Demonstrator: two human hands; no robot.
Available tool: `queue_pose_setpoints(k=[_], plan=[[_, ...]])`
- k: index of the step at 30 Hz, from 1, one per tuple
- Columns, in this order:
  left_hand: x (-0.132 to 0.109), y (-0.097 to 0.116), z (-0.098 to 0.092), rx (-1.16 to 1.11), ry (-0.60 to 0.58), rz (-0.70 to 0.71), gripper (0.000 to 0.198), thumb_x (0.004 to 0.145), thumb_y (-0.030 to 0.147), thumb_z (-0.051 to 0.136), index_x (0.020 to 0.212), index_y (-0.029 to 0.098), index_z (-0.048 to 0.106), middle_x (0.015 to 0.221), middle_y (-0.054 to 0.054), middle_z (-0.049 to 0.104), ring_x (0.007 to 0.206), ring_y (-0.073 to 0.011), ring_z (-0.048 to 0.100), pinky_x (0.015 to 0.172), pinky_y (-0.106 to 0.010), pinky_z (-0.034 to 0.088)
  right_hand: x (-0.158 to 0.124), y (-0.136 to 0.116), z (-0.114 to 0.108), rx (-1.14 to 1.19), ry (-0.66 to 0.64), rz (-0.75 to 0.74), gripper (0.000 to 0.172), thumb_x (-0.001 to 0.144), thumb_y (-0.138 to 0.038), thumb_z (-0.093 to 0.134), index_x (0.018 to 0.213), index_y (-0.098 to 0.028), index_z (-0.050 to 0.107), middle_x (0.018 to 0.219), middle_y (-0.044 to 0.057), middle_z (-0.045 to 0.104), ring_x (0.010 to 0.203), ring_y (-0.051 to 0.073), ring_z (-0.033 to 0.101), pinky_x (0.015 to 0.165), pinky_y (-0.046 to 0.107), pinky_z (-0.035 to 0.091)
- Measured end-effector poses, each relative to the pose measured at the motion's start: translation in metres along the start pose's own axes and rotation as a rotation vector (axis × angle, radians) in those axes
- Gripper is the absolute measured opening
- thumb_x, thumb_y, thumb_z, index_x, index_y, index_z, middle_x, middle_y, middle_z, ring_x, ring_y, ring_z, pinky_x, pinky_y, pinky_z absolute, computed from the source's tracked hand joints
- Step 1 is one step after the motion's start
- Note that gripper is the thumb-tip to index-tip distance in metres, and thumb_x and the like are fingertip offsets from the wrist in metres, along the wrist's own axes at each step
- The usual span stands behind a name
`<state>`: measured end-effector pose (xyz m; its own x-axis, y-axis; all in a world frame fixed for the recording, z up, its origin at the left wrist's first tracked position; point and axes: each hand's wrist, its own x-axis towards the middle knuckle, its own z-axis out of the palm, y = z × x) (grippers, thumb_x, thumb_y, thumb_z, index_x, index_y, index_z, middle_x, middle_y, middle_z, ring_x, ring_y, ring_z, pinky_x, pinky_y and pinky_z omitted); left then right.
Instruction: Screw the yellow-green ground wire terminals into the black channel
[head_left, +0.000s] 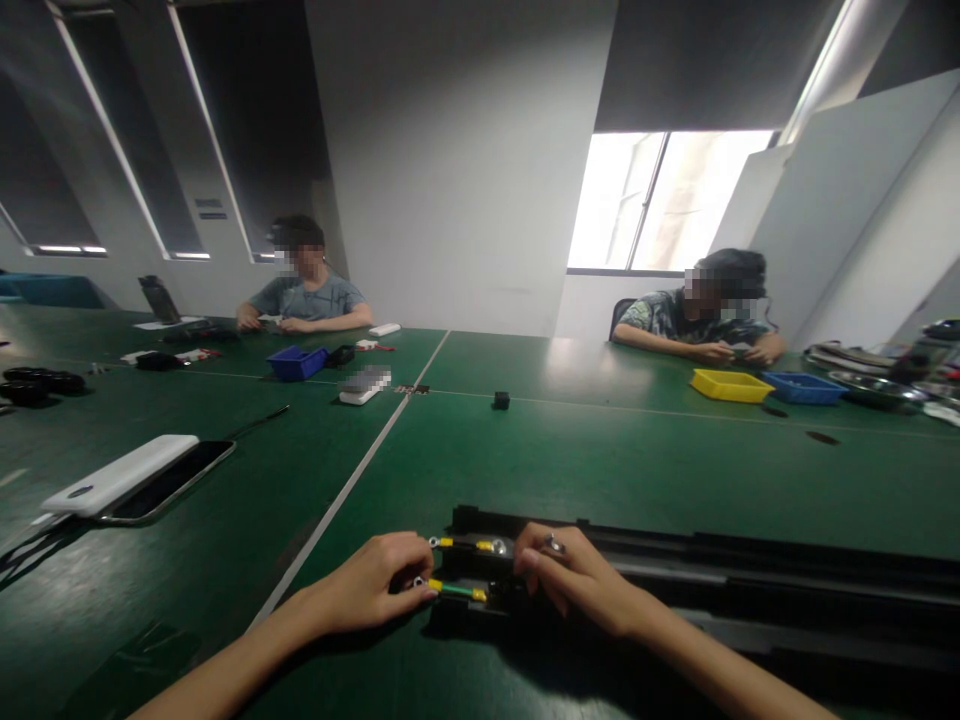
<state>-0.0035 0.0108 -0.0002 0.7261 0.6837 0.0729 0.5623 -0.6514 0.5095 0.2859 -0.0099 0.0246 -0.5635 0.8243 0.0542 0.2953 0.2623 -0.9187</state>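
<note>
A long black channel-shaped part (712, 570) lies across the green table, its left end between my hands. Two short cables with ring ends stick out of that end: a black one with yellow sleeves (448, 543) and, nearer me, a green one with yellow sleeves (457, 590). My left hand (386, 578) is closed, thumb and fingers pinching the ring end of the green cable. Over the left end of the black part is my right hand (566, 575), its fingers bent together beside the inner cable ends. What its fingertips hold is hidden.
A white power bank (124, 475) and a phone (172, 485) lie at the left. Beyond are a small black block (501, 400), a blue bin (298, 363), a yellow bin (730, 386) and another blue bin (805, 388). Two people (307, 290) (697, 315) sit across the table.
</note>
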Motion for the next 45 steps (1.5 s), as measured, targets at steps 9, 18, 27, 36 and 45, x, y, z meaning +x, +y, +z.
queue_pose_setpoints(k=[9,18,27,36,45], plan=[[-0.0003,-0.0017,0.0005,-0.008,0.002,-0.003,0.012,0.09,0.026,0.057,0.084,0.017,0.053,0.081,-0.001,0.056,0.068,-0.0147,0.05,0.063,-0.023,0.037,0.0014,0.003,0.0007,-0.024,0.025,-0.012,0.044,0.094,-0.054,0.041,0.086,-0.014,0.057,0.064,0.0,0.055,0.042,0.006,0.045,0.041,0.017,0.034],[0.0003,-0.0017,0.0006,0.004,0.012,0.01,0.013,0.09,0.026,0.056,0.083,0.017,0.053,0.08,-0.001,0.056,0.068,-0.0149,0.049,0.063,-0.023,0.037,0.0017,0.0049,0.0016,-0.048,0.042,-0.01,0.034,0.095,-0.046,0.043,0.097,-0.015,0.058,0.063,-0.001,0.056,0.041,0.006,0.043,0.04,0.016,0.032],[0.0012,-0.0019,0.0014,0.025,0.019,0.015,0.012,0.09,0.026,0.055,0.082,0.017,0.052,0.079,-0.001,0.056,0.067,-0.015,0.05,0.062,-0.023,0.036,0.0006,0.0064,0.0021,-0.079,0.069,-0.044,0.031,0.095,-0.041,0.043,0.099,-0.014,0.059,0.064,-0.001,0.057,0.039,0.005,0.042,0.037,0.015,0.032],[0.0015,-0.0024,0.0019,0.026,0.021,0.022,0.013,0.09,0.026,0.055,0.082,0.017,0.052,0.079,-0.001,0.056,0.068,-0.0151,0.05,0.063,-0.023,0.036,0.0006,0.0042,0.0016,-0.1,0.1,-0.053,0.034,0.094,-0.043,0.045,0.1,-0.013,0.06,0.061,-0.001,0.058,0.04,0.006,0.044,0.037,0.015,0.035],[0.0008,0.0003,0.0002,0.015,0.014,0.016,0.012,0.09,0.026,0.053,0.082,0.017,0.053,0.079,-0.001,0.056,0.069,-0.0155,0.049,0.063,-0.023,0.037,0.0023,0.002,0.0024,-0.091,0.11,-0.029,0.038,0.092,-0.047,0.046,0.103,-0.013,0.06,0.062,0.0,0.057,0.043,0.007,0.045,0.036,0.015,0.036]])
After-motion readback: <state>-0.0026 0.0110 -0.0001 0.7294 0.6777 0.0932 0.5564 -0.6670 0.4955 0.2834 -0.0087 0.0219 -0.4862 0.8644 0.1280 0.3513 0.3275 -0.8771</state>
